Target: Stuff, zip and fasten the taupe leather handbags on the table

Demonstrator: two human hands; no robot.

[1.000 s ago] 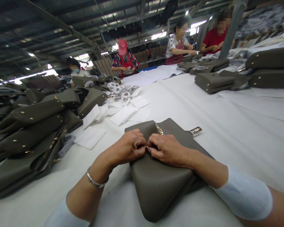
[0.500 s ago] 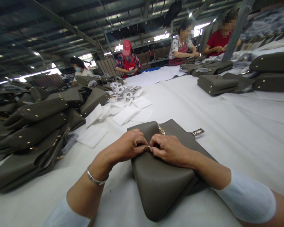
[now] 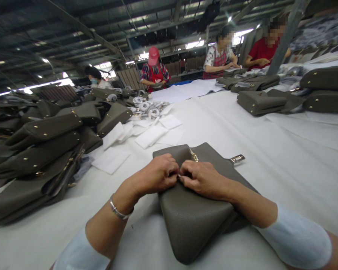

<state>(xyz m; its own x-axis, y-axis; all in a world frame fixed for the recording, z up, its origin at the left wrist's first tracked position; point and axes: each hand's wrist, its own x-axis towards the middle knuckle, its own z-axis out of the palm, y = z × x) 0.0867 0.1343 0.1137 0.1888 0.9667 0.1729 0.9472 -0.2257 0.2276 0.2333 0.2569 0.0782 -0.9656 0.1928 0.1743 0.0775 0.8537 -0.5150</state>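
Directly beneath both hands: one grey-green bag [image 3: 197,213] on the white surface [image 3: 228,127], one corner pointing toward the person.
The left hand [image 3: 161,173] rests at the bag's left edge; the right hand [image 3: 201,178] lies farther in, over the body. Fingertips of both meet, pinched on a small piece [image 3: 178,177] too small to identify. The bag appears to run away from the person at a skew; its true long axis cannot be confirmed. A metal clasp [image 3: 238,158] projects past the far right edge. White sheets [image 3: 150,137] and piled bags [image 3: 50,131] limit the left; rightward, the surface extends to stacked bags [image 3: 326,92], leaving wider room.
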